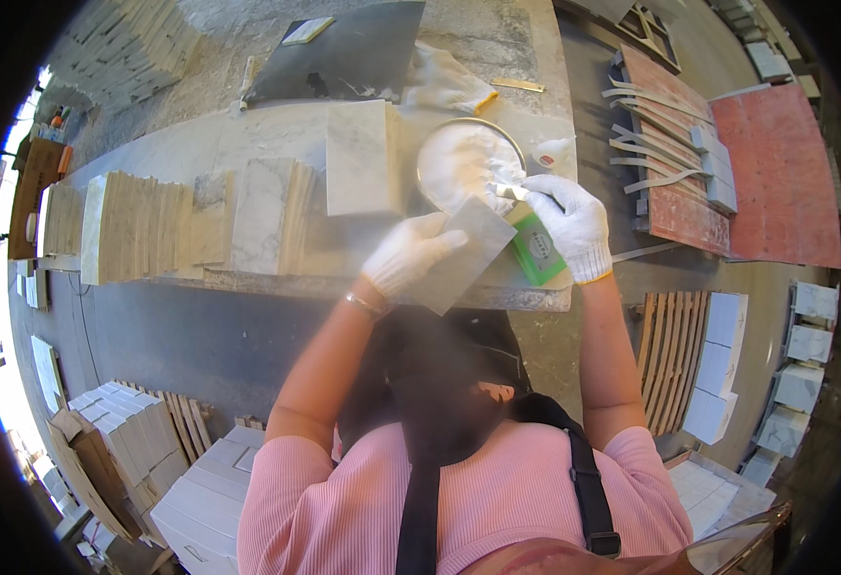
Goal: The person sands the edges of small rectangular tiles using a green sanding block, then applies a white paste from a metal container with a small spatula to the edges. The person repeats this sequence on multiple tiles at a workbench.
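My left hand (411, 254), in a white knit glove, grips a flat grey stone tile (468, 251) by its left edge. The tile is tilted in front of a round bowl (421, 182) filled with white powder or paste (459, 158). My right hand (569, 216), gloved the same way, pinches a small pale tool (509, 192) at the bowl's right rim; its exact kind is not clear. Below that hand, a green box (538, 251) lies on the worktable (286, 129), partly behind the tile.
Rows of marble tiles (138, 230) stand on edge along the table's left, with a taller stack (358, 158) beside the bowl. Behind lie a black sheet (344, 53) and a spare glove (449, 81). White boxes (214, 508) and a wooden pallet (671, 355) flank me.
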Action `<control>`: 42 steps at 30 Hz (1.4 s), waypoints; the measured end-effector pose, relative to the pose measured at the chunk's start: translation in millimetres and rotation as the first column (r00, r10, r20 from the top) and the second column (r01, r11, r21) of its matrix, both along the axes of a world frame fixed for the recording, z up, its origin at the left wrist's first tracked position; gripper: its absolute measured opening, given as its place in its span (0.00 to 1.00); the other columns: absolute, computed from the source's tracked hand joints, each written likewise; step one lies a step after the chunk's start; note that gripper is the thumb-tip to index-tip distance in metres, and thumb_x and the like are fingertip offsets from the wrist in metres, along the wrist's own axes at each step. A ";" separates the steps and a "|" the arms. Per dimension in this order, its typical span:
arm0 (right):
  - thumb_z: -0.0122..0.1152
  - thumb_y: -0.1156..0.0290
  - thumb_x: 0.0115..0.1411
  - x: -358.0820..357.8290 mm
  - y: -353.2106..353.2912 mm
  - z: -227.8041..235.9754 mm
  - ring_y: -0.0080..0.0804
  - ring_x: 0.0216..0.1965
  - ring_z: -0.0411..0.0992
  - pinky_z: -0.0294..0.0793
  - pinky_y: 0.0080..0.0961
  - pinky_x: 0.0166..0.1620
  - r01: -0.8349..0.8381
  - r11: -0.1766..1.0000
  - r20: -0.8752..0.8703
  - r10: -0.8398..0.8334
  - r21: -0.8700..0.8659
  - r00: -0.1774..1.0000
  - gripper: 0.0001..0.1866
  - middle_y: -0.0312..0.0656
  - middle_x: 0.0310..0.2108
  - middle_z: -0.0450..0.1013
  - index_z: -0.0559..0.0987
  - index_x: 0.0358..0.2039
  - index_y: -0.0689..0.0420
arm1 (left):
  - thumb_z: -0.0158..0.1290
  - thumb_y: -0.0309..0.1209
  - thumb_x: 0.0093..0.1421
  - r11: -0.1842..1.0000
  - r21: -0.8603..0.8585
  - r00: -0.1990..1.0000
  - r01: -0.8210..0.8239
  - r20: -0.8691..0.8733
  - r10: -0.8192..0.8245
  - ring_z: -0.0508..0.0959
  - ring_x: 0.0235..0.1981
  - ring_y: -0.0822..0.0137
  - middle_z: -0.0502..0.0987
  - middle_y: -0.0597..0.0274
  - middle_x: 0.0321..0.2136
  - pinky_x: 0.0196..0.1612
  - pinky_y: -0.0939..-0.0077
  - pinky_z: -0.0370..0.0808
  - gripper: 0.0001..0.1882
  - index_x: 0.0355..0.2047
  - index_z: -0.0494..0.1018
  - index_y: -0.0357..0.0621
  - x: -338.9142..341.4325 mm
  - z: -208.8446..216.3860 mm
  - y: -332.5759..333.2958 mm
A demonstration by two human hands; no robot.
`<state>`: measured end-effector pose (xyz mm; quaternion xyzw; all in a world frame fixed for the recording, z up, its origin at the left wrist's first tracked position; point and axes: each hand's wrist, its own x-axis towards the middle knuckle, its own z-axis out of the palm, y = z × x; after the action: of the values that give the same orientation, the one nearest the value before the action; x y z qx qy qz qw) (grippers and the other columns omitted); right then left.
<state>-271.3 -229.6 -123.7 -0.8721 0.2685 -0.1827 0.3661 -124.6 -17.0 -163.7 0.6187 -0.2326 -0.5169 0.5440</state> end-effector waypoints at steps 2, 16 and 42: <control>0.67 0.74 0.66 -0.3 0.4 -6.7 0.20 0.41 0.80 0.78 0.21 0.46 -0.009 1.000 -0.077 0.009 0.001 0.997 0.10 0.37 0.40 0.85 0.87 0.46 0.58 | 0.61 0.43 0.66 1.000 -0.002 1.000 -0.003 -0.005 0.003 0.76 0.38 0.76 0.82 0.67 0.39 0.43 0.75 0.75 0.23 0.52 0.80 0.36 0.1 0.4 -0.1; 0.78 0.61 0.53 2.0 -70.5 -27.6 0.26 0.50 0.77 0.77 0.25 0.54 0.274 0.899 0.058 -0.312 0.343 0.948 0.38 0.43 0.53 0.80 0.76 0.64 0.58 | 0.59 0.41 0.67 1.000 0.022 1.000 0.000 0.008 0.000 0.73 0.35 0.79 0.80 0.71 0.35 0.40 0.79 0.73 0.22 0.53 0.80 0.35 -0.7 -2.5 -1.9; 0.80 0.66 0.56 -19.4 8.7 5.6 0.26 0.51 0.79 0.77 0.27 0.57 -0.133 0.898 0.014 0.140 0.420 0.990 0.29 0.45 0.51 0.83 0.82 0.57 0.63 | 0.60 0.40 0.67 0.999 -0.018 0.998 0.030 0.062 -0.029 0.80 0.40 0.71 0.84 0.61 0.41 0.45 0.71 0.77 0.21 0.53 0.80 0.37 0.5 -10.5 -1.0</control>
<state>-290.8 -220.9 -118.2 -0.7910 0.2429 -0.0876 0.5547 -124.0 -18.0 -174.2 0.6259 -0.2632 -0.5031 0.5347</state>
